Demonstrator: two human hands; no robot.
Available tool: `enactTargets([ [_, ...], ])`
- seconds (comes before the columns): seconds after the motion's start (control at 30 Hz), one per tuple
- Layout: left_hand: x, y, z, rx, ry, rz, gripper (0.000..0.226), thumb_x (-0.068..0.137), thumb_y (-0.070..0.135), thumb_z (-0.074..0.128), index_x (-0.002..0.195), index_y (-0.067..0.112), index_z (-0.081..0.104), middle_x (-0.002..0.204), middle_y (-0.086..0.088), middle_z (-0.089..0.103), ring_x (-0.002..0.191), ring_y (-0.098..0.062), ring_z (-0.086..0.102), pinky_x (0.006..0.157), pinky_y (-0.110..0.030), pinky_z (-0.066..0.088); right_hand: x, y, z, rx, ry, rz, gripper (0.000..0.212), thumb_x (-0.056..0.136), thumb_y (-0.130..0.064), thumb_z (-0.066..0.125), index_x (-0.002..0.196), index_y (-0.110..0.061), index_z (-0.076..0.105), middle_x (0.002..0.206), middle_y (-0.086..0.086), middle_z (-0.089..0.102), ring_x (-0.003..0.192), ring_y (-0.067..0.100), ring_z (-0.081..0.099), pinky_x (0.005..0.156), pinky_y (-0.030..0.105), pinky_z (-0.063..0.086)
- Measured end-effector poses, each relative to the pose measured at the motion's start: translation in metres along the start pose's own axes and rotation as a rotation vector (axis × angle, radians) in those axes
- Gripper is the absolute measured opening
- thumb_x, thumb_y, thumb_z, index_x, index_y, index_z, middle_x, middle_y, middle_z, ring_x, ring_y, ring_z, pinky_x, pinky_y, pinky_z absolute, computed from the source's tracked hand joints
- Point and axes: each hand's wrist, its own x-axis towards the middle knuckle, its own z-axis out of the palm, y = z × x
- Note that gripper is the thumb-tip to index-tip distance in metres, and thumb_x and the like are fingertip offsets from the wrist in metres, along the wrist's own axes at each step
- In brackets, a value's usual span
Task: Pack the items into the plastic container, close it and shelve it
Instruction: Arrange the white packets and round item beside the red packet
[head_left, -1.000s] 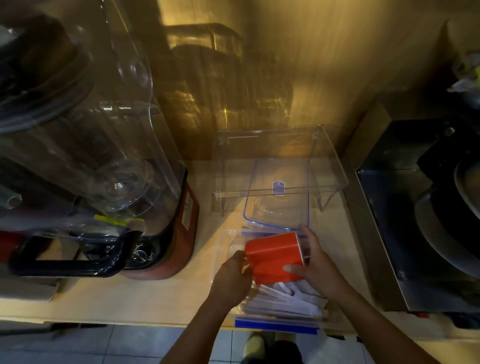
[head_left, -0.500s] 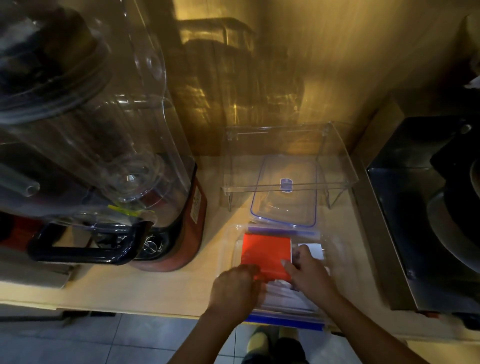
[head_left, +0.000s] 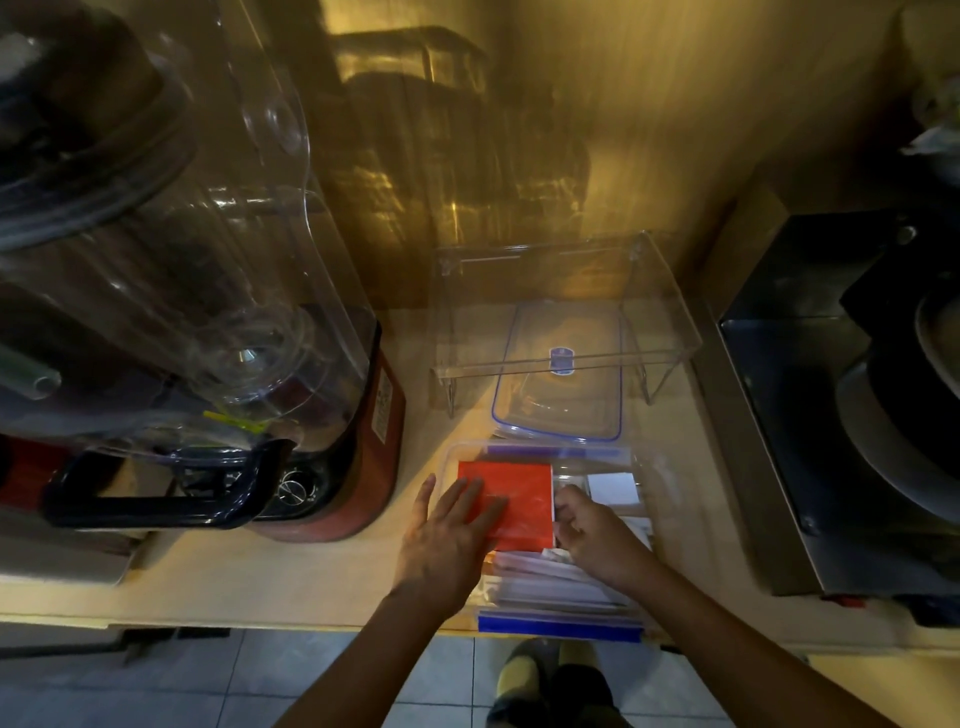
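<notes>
Red packet (head_left: 519, 499) inside plastic container (head_left: 644, 525), left hand (head_left: 447, 540) flat on it

Under my flat left hand (head_left: 451, 540) the red rectangular packet (head_left: 519, 501) looks smooth and faintly glossy. It lies in the clear plastic container with blue clip edges (head_left: 558, 626), beside matt white paper sachets (head_left: 556, 574). The transparent blue-rimmed plastic lid (head_left: 558, 400) and the clear acrylic riser shelf (head_left: 670, 322) gleam. The pale wooden counter (head_left: 311, 577) is matt; the blender's clear plastic cover (head_left: 218, 249) shines.
</notes>
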Motion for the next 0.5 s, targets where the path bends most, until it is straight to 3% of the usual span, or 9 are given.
enactTargets([
  [0.13, 0.003, -0.001, 0.001, 0.052, -0.013, 0.110, 0.063, 0.094, 0.043, 0.044, 0.147, 0.039, 0.009, 0.161, -0.004, 0.011, 0.148, -0.025, 0.002, 0.107, -0.044, -0.024, -0.005, 0.005, -0.010, -0.019, -0.121, -0.004, 0.031, 0.092, -0.012, 0.044, 0.120, -0.024, 0.053, 0.110, 0.000, 0.066, 0.102, 0.017, 0.062, 0.093, 0.039, 0.050],
  [0.23, 0.006, -0.004, -0.001, 0.067, -0.025, 0.185, 0.061, 0.095, 0.044, 0.041, 0.147, 0.039, 0.009, 0.160, -0.003, 0.014, 0.148, -0.025, 0.008, 0.114, -0.044, -0.012, -0.006, 0.008, -0.015, -0.136, -0.173, -0.043, 0.033, 0.091, -0.017, 0.049, 0.124, -0.019, 0.054, 0.118, 0.002, 0.066, 0.108, 0.018, 0.061, 0.096, 0.039, 0.049],
  [0.33, 0.008, -0.005, 0.002, 0.046, -0.013, 0.172, 0.059, 0.096, 0.043, 0.039, 0.146, 0.041, 0.009, 0.160, -0.001, 0.017, 0.147, -0.023, 0.013, 0.118, -0.043, 0.003, -0.007, 0.012, -0.022, -0.525, -0.078, -0.116, 0.024, 0.086, -0.022, 0.054, 0.108, -0.017, 0.060, 0.114, 0.003, 0.064, 0.109, 0.022, 0.058, 0.096, 0.038, 0.045],
  [0.4, 0.009, -0.005, 0.004, 0.043, -0.014, 0.161, 0.060, 0.095, 0.042, 0.042, 0.146, 0.041, 0.009, 0.160, 0.000, 0.018, 0.147, -0.022, 0.014, 0.118, -0.043, 0.007, -0.008, 0.017, -0.027, -0.752, -0.020, -0.149, 0.028, 0.084, -0.021, 0.057, 0.112, -0.019, 0.058, 0.121, 0.002, 0.059, 0.115, 0.022, 0.052, 0.101, 0.039, 0.036],
  [0.5, 0.009, -0.005, 0.006, 0.033, 0.003, 0.154, 0.058, 0.095, 0.043, 0.041, 0.146, 0.041, 0.012, 0.159, 0.001, 0.020, 0.147, -0.022, 0.017, 0.118, -0.043, 0.011, -0.010, 0.023, -0.035, -0.849, -0.085, -0.112, 0.035, 0.083, -0.017, 0.058, 0.117, -0.021, 0.059, 0.127, 0.001, 0.057, 0.117, 0.020, 0.052, 0.100, 0.036, 0.039],
])
